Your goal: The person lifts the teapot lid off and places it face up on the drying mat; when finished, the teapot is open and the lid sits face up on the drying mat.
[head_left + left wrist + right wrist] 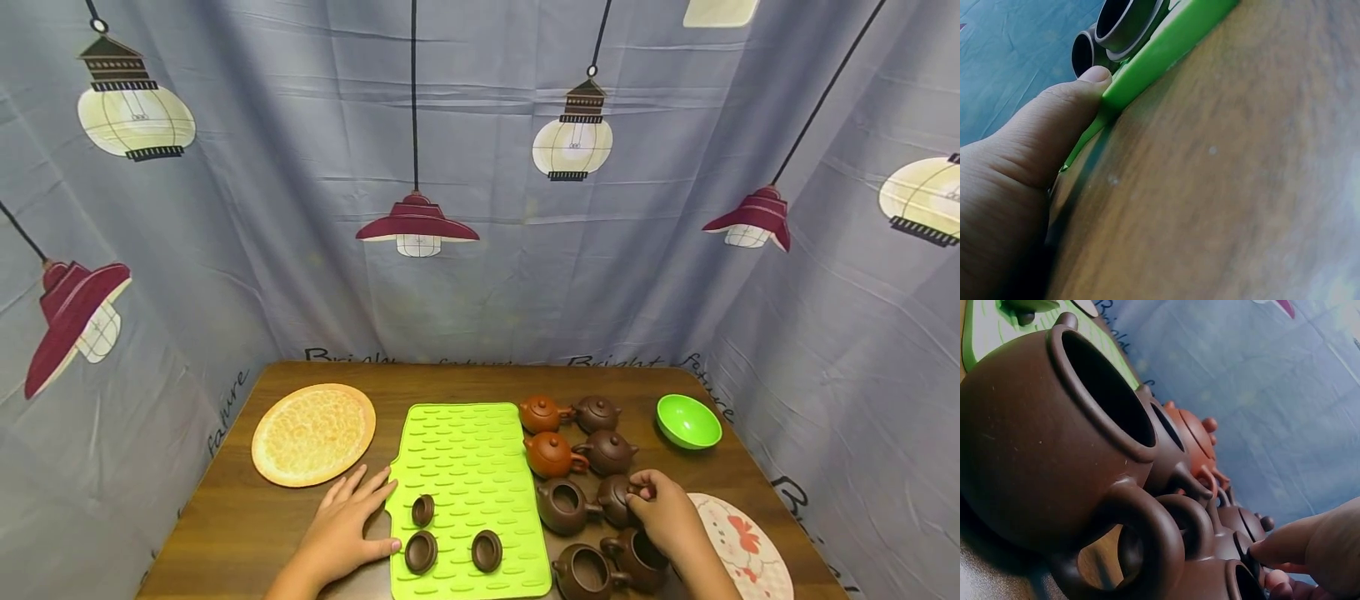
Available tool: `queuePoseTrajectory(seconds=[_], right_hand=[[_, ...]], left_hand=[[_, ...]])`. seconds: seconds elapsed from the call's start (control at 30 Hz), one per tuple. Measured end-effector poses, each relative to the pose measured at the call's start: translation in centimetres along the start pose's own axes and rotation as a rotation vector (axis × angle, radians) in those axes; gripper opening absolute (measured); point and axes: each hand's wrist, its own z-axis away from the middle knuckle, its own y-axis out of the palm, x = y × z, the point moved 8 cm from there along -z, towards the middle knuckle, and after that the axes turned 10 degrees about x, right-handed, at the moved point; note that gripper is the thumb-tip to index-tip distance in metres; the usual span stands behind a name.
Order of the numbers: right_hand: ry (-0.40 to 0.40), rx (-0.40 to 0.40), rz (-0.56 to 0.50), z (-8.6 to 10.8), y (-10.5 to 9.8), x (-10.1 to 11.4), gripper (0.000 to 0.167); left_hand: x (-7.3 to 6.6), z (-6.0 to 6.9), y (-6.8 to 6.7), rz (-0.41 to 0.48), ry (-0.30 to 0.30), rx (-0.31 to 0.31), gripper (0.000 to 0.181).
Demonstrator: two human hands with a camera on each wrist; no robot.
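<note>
My right hand (667, 514) pinches the lid on a dark brown teapot (613, 503) in the third row; in the right wrist view the fingers (1291, 540) meet at that lid (1244, 545). Around it stand open-topped brown teapots: one to the left (564, 508), one nearer (587, 573) and one below my right hand (637, 567). Fingers spread, my left hand (337, 529) rests by the left edge of a green mat (472, 450); its thumb touches the edge. Three brown lids lie on this mat, a small lid (423, 510), a larger lid (421, 552) and another lid (487, 551).
Farther back stand lidded teapots, two orange-brown, including the nearer orange teapot (551, 455), and two dark ones, including the nearer dark teapot (607, 452). A green bowl (688, 422) sits at the back right, a round patterned mat (738, 542) at right, a round yellow mat (315, 435) at left.
</note>
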Motion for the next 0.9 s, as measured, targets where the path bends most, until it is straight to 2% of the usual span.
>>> queuePoseTrajectory(seconds=[0.17,0.3,0.77,0.9], right_hand=[[-0.011,-0.010,0.013,-0.03,0.04,-0.02,0.022],[-0.013,-0.011,0.008,-0.03,0.12,-0.13,0.019],[-0.030,0.023,0.053,0.41,-0.55,-0.35,0.016],[-0.033,0.023,0.042,0.41,-0.72,-0.16,0.018]], left_hand=[[-0.02,-0.02,-0.01,-0.003,0.010,-0.024,0.103],[0.02,-0.01,0.01,-0.009,0.007,-0.020,0.103],[-0.01,0.15,0.56,-0.016,-0.004,0.002,0.104],[-0.08,0.08,0.20,-0.021,0.002,-0.018,0.103]])
